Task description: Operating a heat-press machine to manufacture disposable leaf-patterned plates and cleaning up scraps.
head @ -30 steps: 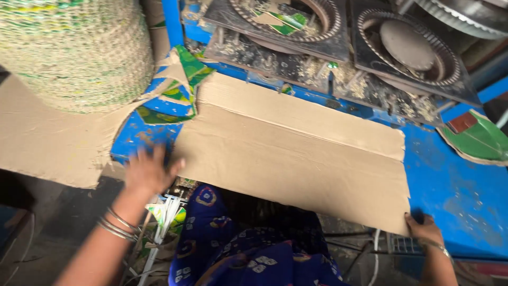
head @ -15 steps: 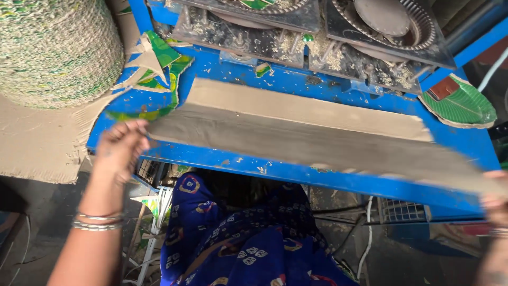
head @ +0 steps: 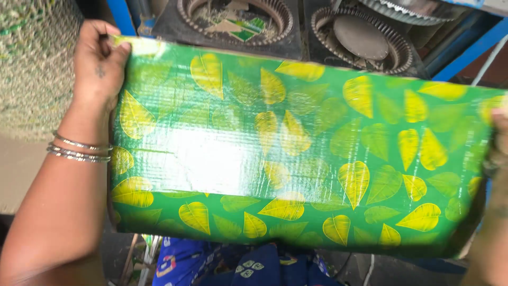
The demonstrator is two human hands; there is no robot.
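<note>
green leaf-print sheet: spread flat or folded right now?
Spread. The green leaf-print sheet is stretched wide between the left hand and right hand, glossy face up; only its near edge curls under.

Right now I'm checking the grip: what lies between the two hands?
In the head view, only the green leaf-print sheet spans from the left hand to the right hand; each grips one end.

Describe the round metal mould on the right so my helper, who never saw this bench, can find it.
Above the glossy green leaf-printed sheet held by the left hand and right hand, two fluted round moulds sit side by side. The right mould holds a plain grey disc; the left mould holds green scraps.
</note>
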